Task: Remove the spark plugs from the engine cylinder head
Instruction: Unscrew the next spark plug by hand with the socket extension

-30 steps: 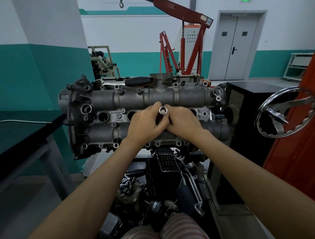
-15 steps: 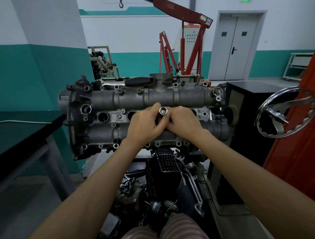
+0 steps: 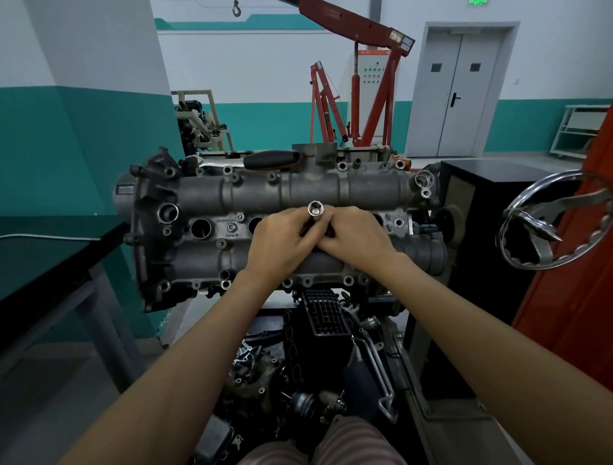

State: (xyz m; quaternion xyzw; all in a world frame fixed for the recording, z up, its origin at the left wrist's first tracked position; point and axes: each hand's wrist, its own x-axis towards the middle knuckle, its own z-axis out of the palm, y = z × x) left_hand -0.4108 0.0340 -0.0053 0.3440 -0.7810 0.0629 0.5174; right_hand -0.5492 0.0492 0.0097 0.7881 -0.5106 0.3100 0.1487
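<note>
Both hands, left hand [image 3: 282,242] and right hand [image 3: 356,237], pinch the socket [image 3: 315,214] standing in a middle well of the cylinder head [image 3: 298,192]. I judge it rigid, smooth, slippery steel; best gripped low on its shaft.

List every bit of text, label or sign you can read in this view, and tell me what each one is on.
Nothing reads with certainty.
Cast marking on the cylinder head, beside the left spark plug holes: too small; perhaps "Ferra".
Stamped number line just above it: blurred.
Green sign over the double door: cut off, illegible.
Label on the red crane boom: too small.
The socket that both hands grip shows no marking.
</note>
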